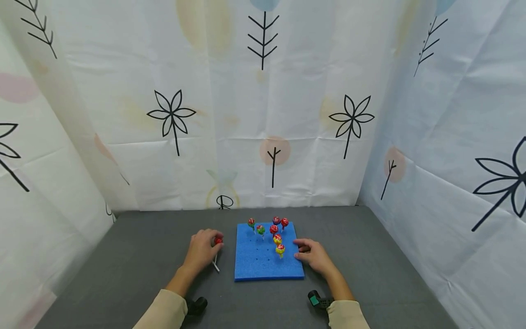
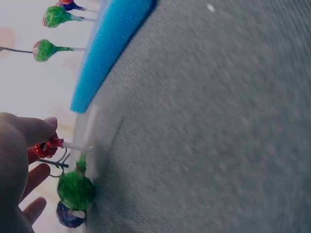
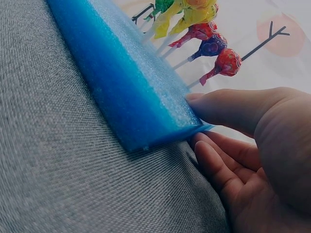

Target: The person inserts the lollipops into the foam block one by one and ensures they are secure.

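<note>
My left hand (image 1: pixel 202 250) pinches a red-wrapped lollipop (image 2: pixel 47 146) by its head, left of a blue foam board (image 1: pixel 255 269). Below it in the left wrist view, a green lollipop (image 2: pixel 75 190) and a dark blue lollipop (image 2: pixel 69 216) lie on the table. At the board's right edge, my right hand (image 1: pixel 315 257) grips the foam, thumb on top and fingers against its side. Several lollipops stand upright by their sticks in the board, among them a green one (image 1: pixel 260 230), a yellow one (image 1: pixel 280 249) and a red one (image 1: pixel 284 222).
Small holes dot the board's front and middle. The grey table (image 1: pixel 156 274) extends around it, with patterned white curtains (image 1: pixel 230 114) behind and at both sides. A dark strapped device (image 1: pixel 319 300) sits at each wrist.
</note>
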Available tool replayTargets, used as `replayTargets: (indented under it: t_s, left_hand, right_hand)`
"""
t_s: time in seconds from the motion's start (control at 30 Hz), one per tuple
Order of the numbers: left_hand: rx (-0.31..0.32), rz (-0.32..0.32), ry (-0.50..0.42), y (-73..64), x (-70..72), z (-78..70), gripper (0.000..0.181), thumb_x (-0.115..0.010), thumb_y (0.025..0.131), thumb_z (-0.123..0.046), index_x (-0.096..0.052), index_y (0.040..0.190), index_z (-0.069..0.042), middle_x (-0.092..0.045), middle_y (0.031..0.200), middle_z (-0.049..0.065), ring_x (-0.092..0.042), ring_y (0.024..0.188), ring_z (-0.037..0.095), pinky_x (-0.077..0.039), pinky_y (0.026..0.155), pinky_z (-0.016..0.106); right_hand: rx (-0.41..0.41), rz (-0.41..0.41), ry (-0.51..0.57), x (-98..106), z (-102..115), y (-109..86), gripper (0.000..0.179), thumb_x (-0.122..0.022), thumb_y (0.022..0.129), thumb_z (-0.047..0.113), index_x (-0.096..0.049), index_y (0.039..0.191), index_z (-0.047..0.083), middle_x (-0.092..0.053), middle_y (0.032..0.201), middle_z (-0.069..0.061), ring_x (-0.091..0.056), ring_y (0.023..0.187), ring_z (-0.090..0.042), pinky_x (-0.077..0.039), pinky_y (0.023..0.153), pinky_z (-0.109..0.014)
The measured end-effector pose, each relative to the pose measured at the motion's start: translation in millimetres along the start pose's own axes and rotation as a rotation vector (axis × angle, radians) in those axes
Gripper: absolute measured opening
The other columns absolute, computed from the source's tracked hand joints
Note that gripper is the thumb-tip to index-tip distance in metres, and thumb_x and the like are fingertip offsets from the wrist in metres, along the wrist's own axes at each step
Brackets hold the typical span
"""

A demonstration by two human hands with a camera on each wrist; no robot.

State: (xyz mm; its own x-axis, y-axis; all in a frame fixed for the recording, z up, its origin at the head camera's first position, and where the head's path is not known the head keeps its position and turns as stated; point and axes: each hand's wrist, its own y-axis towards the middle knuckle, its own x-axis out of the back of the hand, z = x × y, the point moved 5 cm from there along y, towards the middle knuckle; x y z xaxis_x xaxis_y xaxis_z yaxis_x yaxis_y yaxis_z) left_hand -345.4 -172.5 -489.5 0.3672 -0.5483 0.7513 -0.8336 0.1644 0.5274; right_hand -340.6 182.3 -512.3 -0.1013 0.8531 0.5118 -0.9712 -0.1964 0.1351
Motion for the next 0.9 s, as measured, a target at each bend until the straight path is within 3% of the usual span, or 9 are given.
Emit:
replayTargets:
  t_s: [0.27, 0.43, 0.67, 0.9]
  left_hand:
    - [0.002, -0.009, -0.138, 4.8, -0.4, -12.8, 0.025, -0.082, 0.078, -0.010, -0.070, 0.100, -0.012, -0.063, 0.091, -0.004, -0.059, 0.079, 0.011, -0.052, 0.070, 0.035]
    - [-0.027, -0.041, -0.178, 7.6, 1.0, -20.9, 0.026, -0.083, 0.077, -0.008, -0.070, 0.099, -0.012, -0.064, 0.091, -0.004, -0.060, 0.078, 0.011, -0.053, 0.069, 0.035]
    - [0.005, -0.065, -0.250, 12.2, 2.9, -28.4, 0.028, -0.082, 0.077, -0.007, -0.070, 0.102, -0.011, -0.065, 0.093, -0.002, -0.062, 0.081, 0.014, -0.054, 0.072, 0.037]
    - [-0.007, -0.119, -0.318, 17.7, 4.7, -36.6, 0.029, -0.082, 0.076, -0.002, -0.070, 0.103, -0.007, -0.066, 0.095, 0.002, -0.065, 0.083, 0.017, -0.055, 0.073, 0.038]
  right_hand:
    - [-0.016, 0.001, -0.006, -0.4, -1.2, 0.7, 0.036, -0.072, 0.087, 0.006, -0.065, 0.122, 0.003, -0.064, 0.112, -0.009, -0.059, 0.098, -0.024, -0.050, 0.086, -0.045]
    - [-0.022, 0.002, 0.003, -0.2, -0.9, 0.4, 0.036, -0.072, 0.087, 0.005, -0.065, 0.122, 0.003, -0.063, 0.112, -0.009, -0.059, 0.098, -0.024, -0.050, 0.086, -0.046]
    - [-0.020, 0.001, 0.001, 0.3, -0.3, 0.6, 0.036, -0.072, 0.087, 0.005, -0.065, 0.122, 0.002, -0.064, 0.112, -0.009, -0.059, 0.097, -0.024, -0.050, 0.086, -0.046]
    - [-0.019, 0.003, -0.011, 0.2, -1.1, 0.0, 0.036, -0.073, 0.087, 0.007, -0.065, 0.122, 0.003, -0.064, 0.113, -0.009, -0.059, 0.097, -0.023, -0.050, 0.086, -0.045]
